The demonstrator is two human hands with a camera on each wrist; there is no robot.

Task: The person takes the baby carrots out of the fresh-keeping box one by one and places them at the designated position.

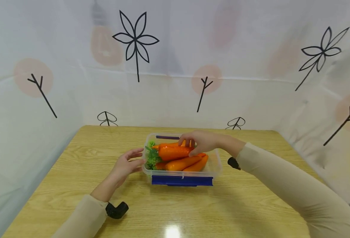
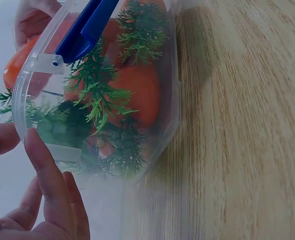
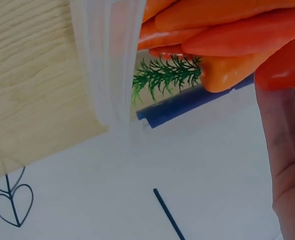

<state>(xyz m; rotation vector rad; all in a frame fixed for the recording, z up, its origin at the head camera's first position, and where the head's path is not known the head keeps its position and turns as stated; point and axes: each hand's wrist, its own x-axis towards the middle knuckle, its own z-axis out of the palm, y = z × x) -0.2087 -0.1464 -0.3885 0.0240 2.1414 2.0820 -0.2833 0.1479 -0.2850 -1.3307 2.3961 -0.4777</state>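
As I look across from the left, a pale sleeve covers my left forearm, and a black piece sits at that wrist, just over the wood-grained worktop. My left hand is at the near end of the clear container, thumb and fingers spread apart, the fingertips against the rim. Next come the feathery green tops, bunched inside the container's left end, some of them pressed close to the wall. To the right of them lie the orange carrots: one front carrot slants along the middle, and another carrot lies beside it toward the right. Below them, a dark blue latch hangs along the container's front side. Over the pile is the thick upper carrot, its broad end toward the left and showing above the rim. My right hand reaches in from the right and grips this carrot, the thumb on the front side and the fingers curled over behind. Farther right, my other sleeve stretches away across the worktop.
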